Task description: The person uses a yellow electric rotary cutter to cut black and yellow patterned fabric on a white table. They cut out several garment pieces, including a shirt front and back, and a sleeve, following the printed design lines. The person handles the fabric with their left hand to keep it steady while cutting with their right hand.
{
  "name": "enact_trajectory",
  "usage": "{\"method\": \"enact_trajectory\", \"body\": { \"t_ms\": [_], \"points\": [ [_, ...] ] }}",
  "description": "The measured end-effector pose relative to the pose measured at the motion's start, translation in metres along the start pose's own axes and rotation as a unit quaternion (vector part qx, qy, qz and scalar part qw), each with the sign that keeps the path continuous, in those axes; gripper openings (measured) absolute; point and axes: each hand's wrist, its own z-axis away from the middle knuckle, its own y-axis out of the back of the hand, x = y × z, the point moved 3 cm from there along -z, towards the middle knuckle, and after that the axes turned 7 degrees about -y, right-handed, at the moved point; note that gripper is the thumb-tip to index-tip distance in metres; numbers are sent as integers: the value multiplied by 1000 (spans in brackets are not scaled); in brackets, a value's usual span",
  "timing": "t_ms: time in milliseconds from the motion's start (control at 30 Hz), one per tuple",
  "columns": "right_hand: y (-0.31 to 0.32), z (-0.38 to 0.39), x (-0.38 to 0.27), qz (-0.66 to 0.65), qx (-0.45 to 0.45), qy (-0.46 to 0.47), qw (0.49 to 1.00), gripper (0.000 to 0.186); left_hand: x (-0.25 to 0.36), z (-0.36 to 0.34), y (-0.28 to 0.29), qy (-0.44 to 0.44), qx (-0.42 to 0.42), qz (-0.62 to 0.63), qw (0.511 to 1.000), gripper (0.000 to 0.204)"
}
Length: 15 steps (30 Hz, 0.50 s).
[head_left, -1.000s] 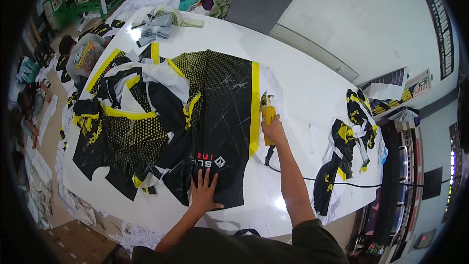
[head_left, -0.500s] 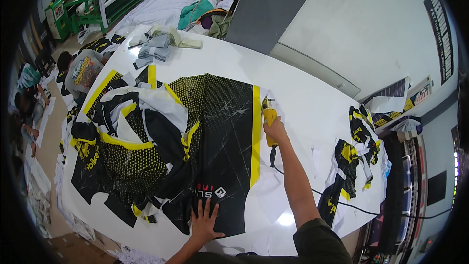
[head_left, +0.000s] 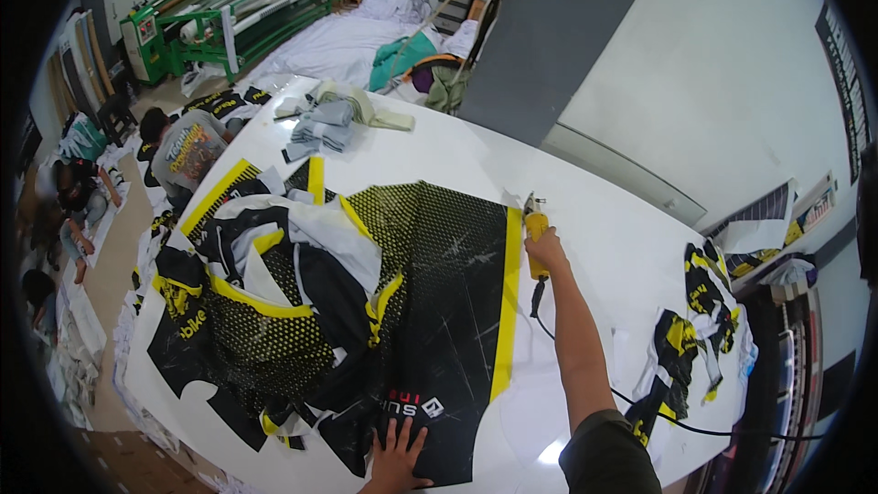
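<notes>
In the head view, I see writing first on the black fabric panel with pale scratch-like lines [head_left: 453, 329] lying on the white smooth-topped table [head_left: 457, 148] before me: a short row of red letters [head_left: 404, 396], white letters [head_left: 399, 411] just below it, and a white diamond-shaped emblem [head_left: 432, 407] beside them. Yellow lettering [head_left: 194, 330] marks the heap of black, white and yellow dotted fabric pieces [head_left: 274, 334] on my left. Across the table, a person in a grey shirt [head_left: 189, 154] has a colourful print on the back, and the black wall banner [head_left: 842, 82] on the far right carries white letters.

My two hands are well apart. My left hand [head_left: 397, 463] lies palm down, fingers spread, pressing on the near end of the panel just by the white letters; it grips nothing. My right hand [head_left: 546, 250] is wrapped around the yellow cylindrical power tool [head_left: 537, 224], whose metal head sits just beside the far end of the panel's bright yellow edge strip [head_left: 508, 320]. The head is too small for me to tell whether it touches the cloth. A black cord [head_left: 700, 428] trails from the tool toward my right.
</notes>
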Motion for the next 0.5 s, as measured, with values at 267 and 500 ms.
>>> {"method": "enact_trajectory", "body": {
  "t_ms": [267,500],
  "points": [
    [4,-33,39,-32,75,-7,997,80,-11,-7,-24,-35,48,15,998,132],
    [-33,226,191,-115,124,10,986,71,-2,18,-66,-18,58,1,998,68]
  ]
}}
